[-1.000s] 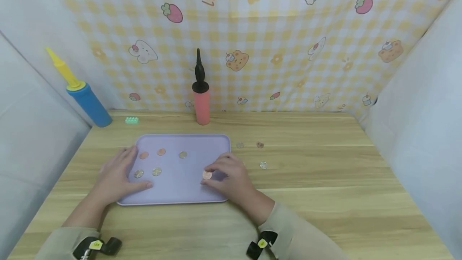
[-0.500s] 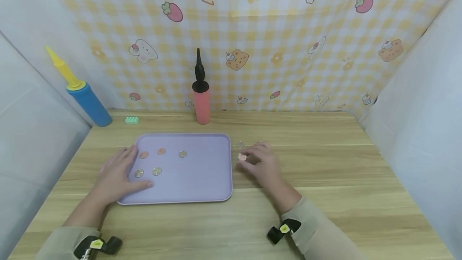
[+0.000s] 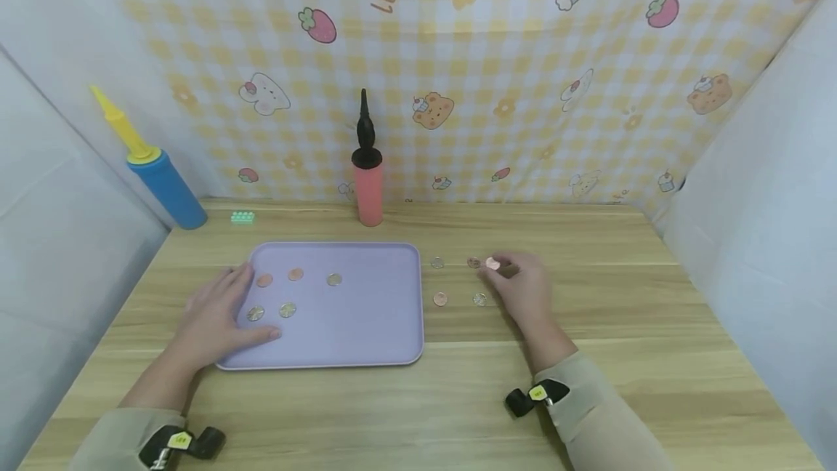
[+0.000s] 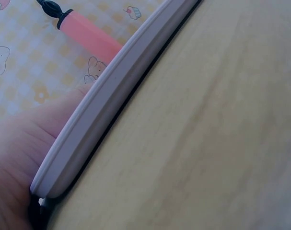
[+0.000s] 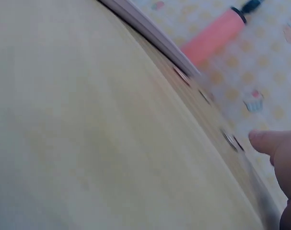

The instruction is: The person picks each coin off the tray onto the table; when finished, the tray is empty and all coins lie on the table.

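The right hand [image 3: 528,293] pinches a copper-coloured coin [image 3: 492,263] in its grip over the worktop [image 3: 418,413], right of the lilac tray [image 3: 366,329]; four loose coins [image 3: 440,299] lie between. Five tray coins [image 3: 334,280] lie inside; the left hand [image 3: 212,318] rests at the tray's left edge, grip relaxed.

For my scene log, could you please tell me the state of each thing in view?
Tray: flat on the table
Tray coins: five visible, lying flat
Table coins: four visible, lying flat
Right grip: pinching one coin
Left grip: at the tray's left edge, thumb over it
Pink pump: upright, nozzle up
Blue pump: nozzle up, looks tilted
Green brick: on the table, studs up
Patterned cloth: hanging behind the table
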`<state>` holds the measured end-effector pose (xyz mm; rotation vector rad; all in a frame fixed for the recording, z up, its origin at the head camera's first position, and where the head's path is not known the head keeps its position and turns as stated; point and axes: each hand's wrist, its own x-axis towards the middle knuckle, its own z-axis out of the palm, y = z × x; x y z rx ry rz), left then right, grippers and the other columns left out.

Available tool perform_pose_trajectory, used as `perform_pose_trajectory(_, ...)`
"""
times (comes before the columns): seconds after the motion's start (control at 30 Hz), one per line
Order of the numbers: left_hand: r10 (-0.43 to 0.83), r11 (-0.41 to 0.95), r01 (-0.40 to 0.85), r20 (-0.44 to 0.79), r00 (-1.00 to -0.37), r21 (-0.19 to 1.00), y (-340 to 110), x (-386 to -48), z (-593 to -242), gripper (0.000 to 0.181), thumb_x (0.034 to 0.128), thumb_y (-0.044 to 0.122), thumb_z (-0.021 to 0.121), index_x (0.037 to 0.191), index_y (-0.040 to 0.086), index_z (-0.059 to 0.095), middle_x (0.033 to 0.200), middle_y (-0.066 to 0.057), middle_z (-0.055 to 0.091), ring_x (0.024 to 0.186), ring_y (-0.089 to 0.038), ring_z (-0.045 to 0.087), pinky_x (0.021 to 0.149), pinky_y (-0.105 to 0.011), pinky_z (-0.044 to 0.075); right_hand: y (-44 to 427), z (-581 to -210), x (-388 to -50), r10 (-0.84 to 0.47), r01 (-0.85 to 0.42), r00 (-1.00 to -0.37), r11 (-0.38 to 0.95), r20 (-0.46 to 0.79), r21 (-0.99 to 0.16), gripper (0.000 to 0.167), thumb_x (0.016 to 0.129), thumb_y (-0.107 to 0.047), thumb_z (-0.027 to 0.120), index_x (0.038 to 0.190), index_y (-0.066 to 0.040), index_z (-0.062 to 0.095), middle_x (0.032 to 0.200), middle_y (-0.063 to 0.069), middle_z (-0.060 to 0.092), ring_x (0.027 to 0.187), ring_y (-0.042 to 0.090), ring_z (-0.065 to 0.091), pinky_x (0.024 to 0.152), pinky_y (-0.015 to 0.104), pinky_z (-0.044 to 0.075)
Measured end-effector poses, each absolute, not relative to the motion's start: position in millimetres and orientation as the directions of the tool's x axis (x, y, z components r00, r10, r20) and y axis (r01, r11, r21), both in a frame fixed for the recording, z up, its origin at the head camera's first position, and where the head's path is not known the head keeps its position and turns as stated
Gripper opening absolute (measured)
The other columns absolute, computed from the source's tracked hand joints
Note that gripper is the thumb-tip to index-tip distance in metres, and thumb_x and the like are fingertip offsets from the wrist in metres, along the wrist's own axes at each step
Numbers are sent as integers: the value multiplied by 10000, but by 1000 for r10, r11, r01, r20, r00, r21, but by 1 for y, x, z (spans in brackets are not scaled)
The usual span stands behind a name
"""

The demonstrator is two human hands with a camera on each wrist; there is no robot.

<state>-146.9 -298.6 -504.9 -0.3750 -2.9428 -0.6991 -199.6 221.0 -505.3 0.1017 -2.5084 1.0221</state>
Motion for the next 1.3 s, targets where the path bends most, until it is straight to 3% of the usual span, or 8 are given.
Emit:
perform_pose_trajectory(0.23,215,859,253,134,-967,445,-298,-146,-503,1307,757,619,902,1657,-64,244,1683,-325,287,1517,-603,224,1117,-842,143,242,-507,-206,179,-82,-932,742,315,-665,319,858,-212,930,1072,-12,803,1113,193,761,1102,389,681,1002,543,524)
perform_pose_trajectory(0.67,206,860,243,130,-970,448,-298,-144,-503,1303,759,614,903,1656,-65,245,1682,-328,286,1523,-596,218,1113,-846,144,252,-501,-209,119,-59,-967,756,226,-652,326,911,-230,886,1137,-12,798,1197,212,750,1228,426,636,1109,578,463)
perform_pose_trajectory(0.97,205,860,241,129,-970,449,-297,-144,-504,1301,762,615,901,1657,-63,243,1678,-332,292,1525,-592,217,1116,-842,146,266,-498,-208,148,-26,-968,749,205,-662,331,947,-203,849,1190,12,783,1262,250,717,1264,452,619,1101,590,471)
perform_pose_trajectory(1.3,211,861,248,131,-969,444,-297,-144,-504,1285,774,607,893,1659,-59,242,1680,-336,281,1535,-586,203,1105,-855,143,276,-492,-212,69,-15,-992,771,107,-636,350,981,-282,812,1215,-23,783,1283,216,720,1296,442,602,1133,605,434)
